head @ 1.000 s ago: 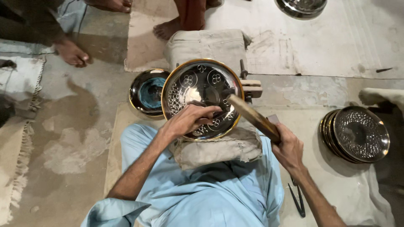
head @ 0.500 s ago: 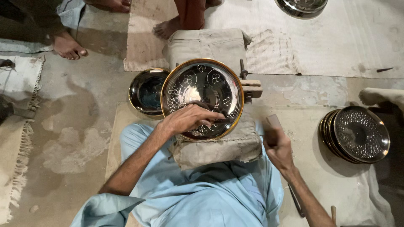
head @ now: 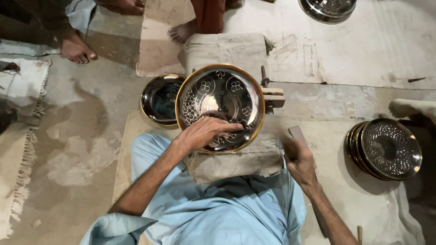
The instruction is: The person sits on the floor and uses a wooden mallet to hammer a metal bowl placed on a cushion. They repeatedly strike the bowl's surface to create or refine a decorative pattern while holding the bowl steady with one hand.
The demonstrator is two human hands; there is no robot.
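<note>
At centre frame, left hand [head: 204, 133] is resting fingers-down inside the engraved brass plate [head: 220, 105], curled loosely around what looks like a small punch or chisel; too dark to be sure. Right hand [head: 299, 159] is sitting beside the pad, closed around a wooden mallet [head: 296, 134], only its top showing.

Plate is lying tilted on a cloth pad [head: 236, 161] over the lap, near a wooden vise block [head: 272, 96]. Flower circles are covering the left side and upper rim; the right side is looking mostly plain, so engraving seems roughly half done.

Plain dark bowl [head: 159, 97] is waiting just left, touching the plate edge. Stack of finished patterned plates [head: 386, 149] is sitting at right. Floor is stained concrete with mats [head: 363, 54]; another person's bare feet [head: 77, 50] are showing top left.
</note>
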